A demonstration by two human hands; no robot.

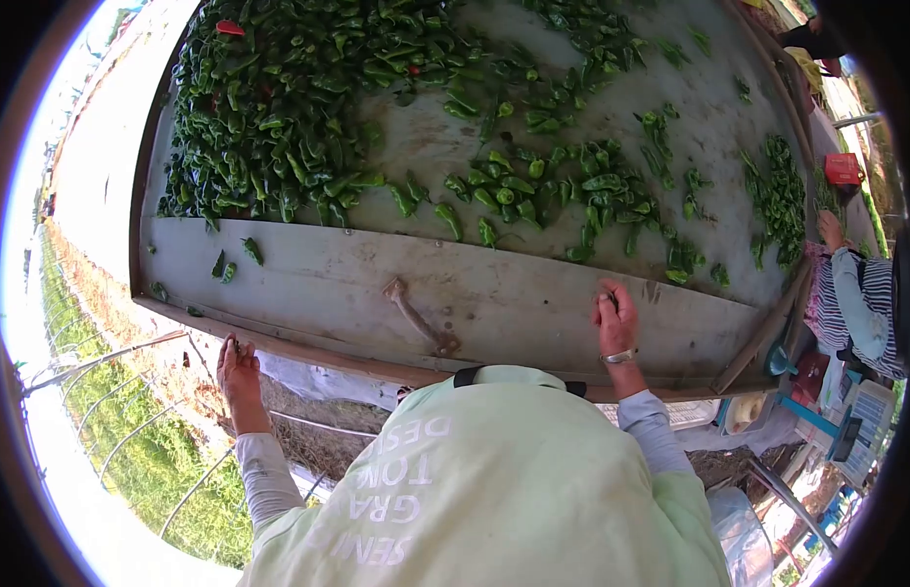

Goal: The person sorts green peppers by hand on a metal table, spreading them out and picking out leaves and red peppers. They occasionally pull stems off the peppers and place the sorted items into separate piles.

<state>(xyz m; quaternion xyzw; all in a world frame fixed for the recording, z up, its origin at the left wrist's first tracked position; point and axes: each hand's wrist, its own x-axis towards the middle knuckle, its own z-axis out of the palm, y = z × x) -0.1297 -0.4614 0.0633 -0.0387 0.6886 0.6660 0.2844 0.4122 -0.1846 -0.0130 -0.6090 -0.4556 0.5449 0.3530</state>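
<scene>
My left hand (240, 383) is beside the wooden front edge of the table, its fingers pinched around something small and dark that I cannot make out. Over the bare metal strip hangs my right hand (616, 315), fingers curled together, with a dark bit showing between them. A metal bracelet or watch is on that wrist. Ahead of it lie green peppers (612, 186) in loose clusters on the metal table (533, 284). A dense pile of green peppers (269, 117) fills the far left, with a red pepper (230, 27) among them. A few single peppers (251, 251) lie near the left corner.
A curved handle (421, 318) is fixed to the metal strip. At the right, another person (866, 303) in striped clothing reaches toward the table near a red box (843, 168). A scale (856, 426) stands at lower right. Wooden rails border the table.
</scene>
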